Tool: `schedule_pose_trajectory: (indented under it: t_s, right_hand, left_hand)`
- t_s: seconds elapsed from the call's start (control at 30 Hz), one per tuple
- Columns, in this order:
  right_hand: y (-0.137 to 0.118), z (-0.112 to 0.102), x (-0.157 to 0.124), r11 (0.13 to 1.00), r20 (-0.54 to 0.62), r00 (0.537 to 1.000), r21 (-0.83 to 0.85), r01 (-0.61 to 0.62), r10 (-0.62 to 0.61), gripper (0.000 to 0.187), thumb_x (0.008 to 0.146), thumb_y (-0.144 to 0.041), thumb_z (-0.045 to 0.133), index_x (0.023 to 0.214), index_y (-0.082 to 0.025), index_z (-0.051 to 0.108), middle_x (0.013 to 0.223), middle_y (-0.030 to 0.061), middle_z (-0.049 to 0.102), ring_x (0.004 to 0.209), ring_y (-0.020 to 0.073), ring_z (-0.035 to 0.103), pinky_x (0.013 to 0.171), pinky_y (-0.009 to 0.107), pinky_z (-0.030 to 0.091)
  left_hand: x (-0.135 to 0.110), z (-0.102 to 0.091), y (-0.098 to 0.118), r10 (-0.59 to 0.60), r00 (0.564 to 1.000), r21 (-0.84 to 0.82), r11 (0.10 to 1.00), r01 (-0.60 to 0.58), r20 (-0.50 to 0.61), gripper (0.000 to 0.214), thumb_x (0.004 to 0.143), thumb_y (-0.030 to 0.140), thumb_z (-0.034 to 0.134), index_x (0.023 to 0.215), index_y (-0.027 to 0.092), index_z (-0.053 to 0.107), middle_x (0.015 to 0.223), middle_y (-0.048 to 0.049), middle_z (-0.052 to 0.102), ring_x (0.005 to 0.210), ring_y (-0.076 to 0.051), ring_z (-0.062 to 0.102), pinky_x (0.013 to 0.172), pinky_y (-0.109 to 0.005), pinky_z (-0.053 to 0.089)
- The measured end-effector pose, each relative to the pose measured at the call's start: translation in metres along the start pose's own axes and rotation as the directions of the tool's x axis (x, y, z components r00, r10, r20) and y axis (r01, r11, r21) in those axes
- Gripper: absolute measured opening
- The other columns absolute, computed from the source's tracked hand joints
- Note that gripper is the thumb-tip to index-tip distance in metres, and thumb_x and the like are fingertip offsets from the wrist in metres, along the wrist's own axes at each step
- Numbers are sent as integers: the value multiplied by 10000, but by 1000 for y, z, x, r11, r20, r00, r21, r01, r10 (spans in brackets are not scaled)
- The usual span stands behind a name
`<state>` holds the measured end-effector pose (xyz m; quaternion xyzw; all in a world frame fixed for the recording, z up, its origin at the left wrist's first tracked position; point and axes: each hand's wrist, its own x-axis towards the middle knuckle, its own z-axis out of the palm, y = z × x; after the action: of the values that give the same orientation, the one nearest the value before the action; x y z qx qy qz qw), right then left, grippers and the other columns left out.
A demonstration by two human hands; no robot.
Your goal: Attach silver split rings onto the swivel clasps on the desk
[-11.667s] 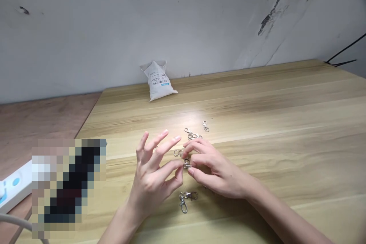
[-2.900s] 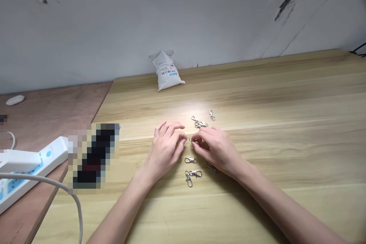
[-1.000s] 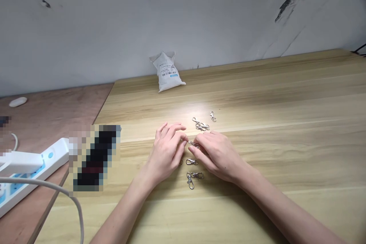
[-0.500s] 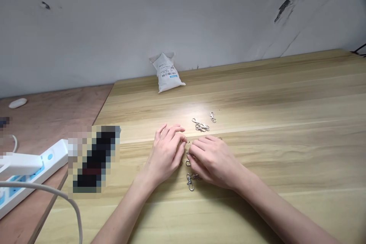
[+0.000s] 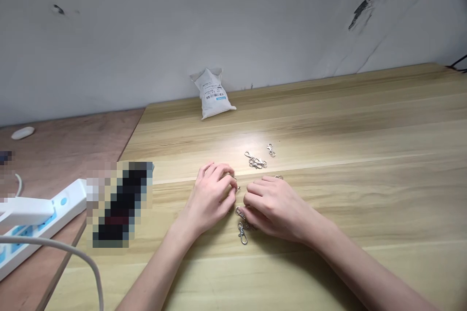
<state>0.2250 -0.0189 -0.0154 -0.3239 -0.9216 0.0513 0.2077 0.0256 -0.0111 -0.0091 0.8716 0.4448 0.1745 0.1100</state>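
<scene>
Left hand [image 5: 213,195]: fingers narrow, metal piece [image 5: 238,188] at fingertips; if gripped, cannot tell. Right hand [image 5: 273,206]: curled, holding cannot tell. Lobster clasp [image 5: 243,235] at its eight o'clock, clasp cluster [image 5: 258,163] at eleven.

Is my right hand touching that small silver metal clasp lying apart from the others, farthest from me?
Apart: the head view shows pale wood-grained tabletop between your right hand and the small silver metal clasp.
</scene>
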Motion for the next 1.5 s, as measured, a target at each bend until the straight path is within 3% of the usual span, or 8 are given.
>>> schedule_pose_trajectory:
  t_s: [0.13, 0.23, 0.37, 0.47, 0.63, 1.07, 1.27, 1.5]
  right_hand:
    - [9, -15, -2, 972, -69, 978, -122, -202, 194, 239, 970, -269, 431, 822, -175, 594, 787, 41, 609, 681, 159, 521, 623, 293, 321]
    - [19, -23, -7, 819, -151, 868, -286, -497, 473, 412, 909, -478, 540, 1137, -136, 558, 919, 103, 619, 766, 229, 559, 612, 306, 335]
    - [24, -18, -13, 720, -71, 784, -353, -598, 616, 539, 867, -541, 565, 1227, -143, 511, 883, 105, 610, 746, 249, 565, 543, 289, 280]
    - [19, -13, -12, 750, -7, 787, -294, -592, 617, 348, 873, -322, 536, 1191, -182, 521, 878, 79, 614, 724, 217, 556, 534, 275, 247]
    - [10, -12, -8, 795, 77, 804, -232, -561, 590, 397, 766, -91, 465, 1147, -177, 533, 827, 56, 580, 659, 178, 503, 535, 267, 228]
    - [17, -28, -13, 787, 224, 755, -147, -599, 616, 362, 809, -161, 455, 1165, -194, 515, 856, 55, 626, 698, 188, 567, 544, 258, 243]
    - [18, -29, -15, 837, 197, 815, -81, -541, 545, 372, 752, -101, 464, 1100, -209, 541, 768, 20, 606, 598, 143, 518, 532, 250, 228]
    - [16, -25, -14, 837, 235, 805, -90, -540, 545, 401, 735, -69, 457, 1095, -213, 561, 752, 14, 599, 610, 150, 526, 510, 250, 202]
  left_hand:
    - [0, -1, -1, -2, 1000, -22, 1000, 1, -11, 82, 874, 161, 519, 881, 215, 580, 1094, -28, 610, 1141, -191, 535, 1075, -437, 289]
    - [0, -1, 0, -7, 999, -40, 999, 5, -40, 88, 859, 152, 532, 876, 219, 587, 1092, -25, 617, 1140, -188, 540, 1083, -443, 274]
    - [1, 0, 1, 6, 997, -58, 998, -10, -72, 105, 837, 122, 539, 859, 215, 582, 1067, -21, 628, 1111, -182, 556, 1077, -444, 276]
    - [1, 1, 0, 14, 997, -66, 998, -19, -77, 112, 834, 113, 537, 857, 213, 583, 1058, -27, 629, 1101, -190, 557, 1060, -448, 292]
    - [2, 1, -1, 5, 996, -79, 997, -12, -94, 106, 845, 116, 528, 853, 207, 583, 1057, -39, 624, 1091, -205, 548, 1012, -435, 333]
    - [1, 2, -3, 23, 991, -72, 997, -32, -130, 113, 863, 119, 514, 881, 208, 579, 1055, -43, 632, 1081, -208, 546, 990, -427, 364]
    - [0, 1, -3, 13, 991, -81, 996, -24, -134, 119, 867, 125, 507, 883, 208, 591, 1036, -42, 646, 1074, -213, 557, 981, -427, 380]
    - [1, 0, -1, 9, 991, -90, 996, -21, -134, 126, 870, 121, 506, 887, 208, 595, 1036, -44, 648, 1069, -209, 557, 976, -415, 382]
